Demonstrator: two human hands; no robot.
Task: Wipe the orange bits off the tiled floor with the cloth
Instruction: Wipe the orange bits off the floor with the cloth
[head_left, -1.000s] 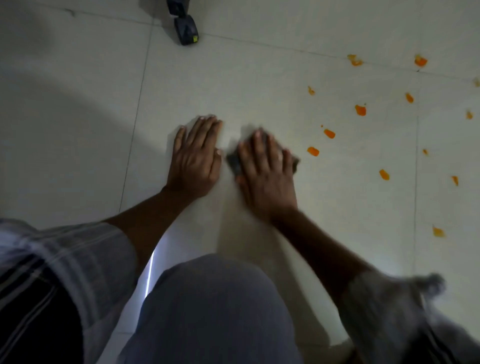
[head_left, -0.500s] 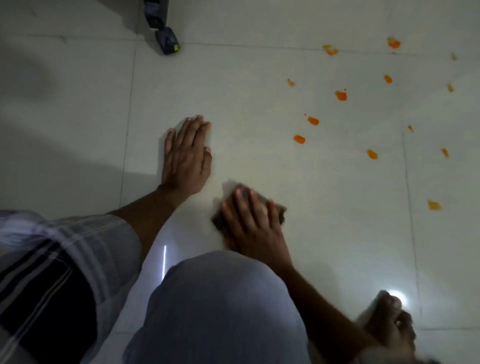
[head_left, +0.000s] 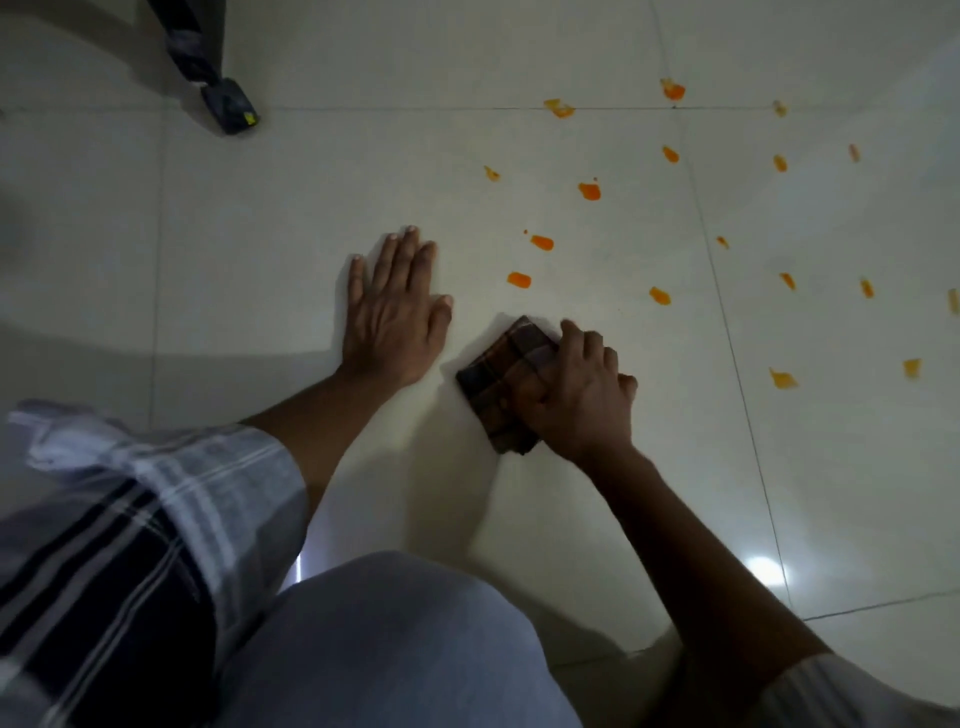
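On the tiled floor (head_left: 260, 260), left hand (head_left: 392, 317) flat, right hand (head_left: 582, 395) grips cloth (head_left: 498, 374) near orange bits (head_left: 519, 279).

The cloth (head_left: 506, 384) has been slid rightward across the floor by the right hand (head_left: 576, 395), whose fingers are now curled over its right edge rather than laid flat, leaving more of the cloth uncovered beside the left hand (head_left: 392, 317).

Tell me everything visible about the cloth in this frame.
The cloth is a dark, brown-toned plaid fabric, folded into a compact rectangular pad. It lies flat on the pale tiled floor, set diagonally. The right hand grips its right part with curled fingers, covering it. The nearest orange bits lie just beyond it, untouched.
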